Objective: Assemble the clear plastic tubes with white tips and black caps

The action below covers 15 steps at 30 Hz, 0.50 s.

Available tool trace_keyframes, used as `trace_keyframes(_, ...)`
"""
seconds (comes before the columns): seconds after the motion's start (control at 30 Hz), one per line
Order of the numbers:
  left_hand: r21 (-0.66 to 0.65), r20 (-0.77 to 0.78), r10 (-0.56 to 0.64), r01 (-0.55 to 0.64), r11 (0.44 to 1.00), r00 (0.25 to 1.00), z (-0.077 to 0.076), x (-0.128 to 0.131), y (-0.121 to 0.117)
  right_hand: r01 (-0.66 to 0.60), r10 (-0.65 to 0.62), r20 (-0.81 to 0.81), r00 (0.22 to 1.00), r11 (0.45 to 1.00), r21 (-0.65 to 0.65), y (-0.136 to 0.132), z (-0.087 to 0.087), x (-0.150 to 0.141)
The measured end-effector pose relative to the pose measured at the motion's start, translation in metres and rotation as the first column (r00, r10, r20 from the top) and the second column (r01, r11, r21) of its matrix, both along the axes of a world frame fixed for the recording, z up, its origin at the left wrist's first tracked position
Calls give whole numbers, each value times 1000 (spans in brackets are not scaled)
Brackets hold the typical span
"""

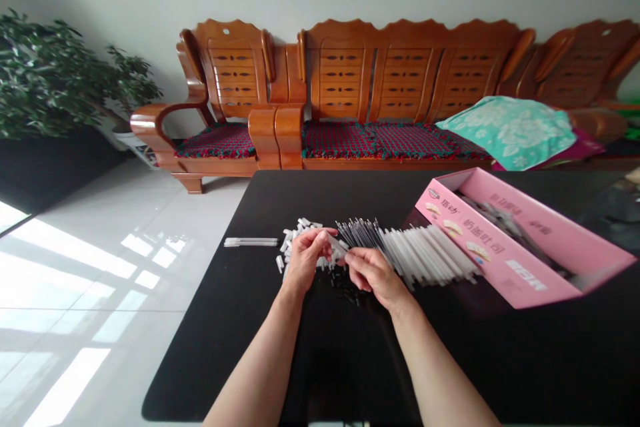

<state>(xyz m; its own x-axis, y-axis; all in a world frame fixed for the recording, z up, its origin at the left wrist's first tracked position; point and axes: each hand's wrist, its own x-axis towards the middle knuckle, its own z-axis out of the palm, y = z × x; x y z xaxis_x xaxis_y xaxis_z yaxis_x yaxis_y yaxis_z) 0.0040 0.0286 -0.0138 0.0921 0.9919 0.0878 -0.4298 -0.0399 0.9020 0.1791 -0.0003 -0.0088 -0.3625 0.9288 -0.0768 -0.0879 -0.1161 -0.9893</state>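
Note:
My left hand (305,260) and my right hand (373,273) meet above a black table (215,347), pinching a clear plastic pen barrel (336,247) between their fingers. Behind my left hand lies a heap of small white pen caps (293,240). Thin ink refills (360,233) fan out behind my right hand, and clear barrels (430,255) lie in a row to their right. Small black parts (345,288) are scattered just below my right hand. A single whole pen (251,241) lies left of the caps.
An open pink cardboard box (500,267) holding dark items stands at the table's right. The table's left edge drops to a glossy tiled floor. Beyond the far edge stand a wooden bench with woven cushions, a teal pillow and a potted plant.

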Motion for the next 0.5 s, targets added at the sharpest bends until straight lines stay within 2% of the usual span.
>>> trace_keyframes(0.1, -13, 46, -40, 41, 999, 998, 1, 2, -1, -26, 20, -114, 993, 998, -54, 0, -1, -1)
trace_keyframes(0.2, -1, 77, -59, 59, 998, 995, 3, 3, -2, -127, 86, -266, 960, 982, -140, 1, -5, 2)
trace_keyframes(0.3, 6, 76, -27, 26, 1000, 997, 4, 5, -1, -186, 129, -304, 944, 968, -168, 1, -7, 4)
trace_keyframes(0.4, -7, 76, 41, -40, 999, 996, 2, 9, -1, -109, 92, -172, 981, 989, -97, 1, -5, 0)
trace_keyframes(0.47, -36, 86, 69, -66, 997, 994, 1, 10, 0, -12, 9, 37, 999, 996, 89, 0, -1, -3)
trace_keyframes(0.5, -52, 95, 78, -73, 996, 992, 0, 10, 2, 19, -53, 155, 986, 976, 215, -1, 1, -4)
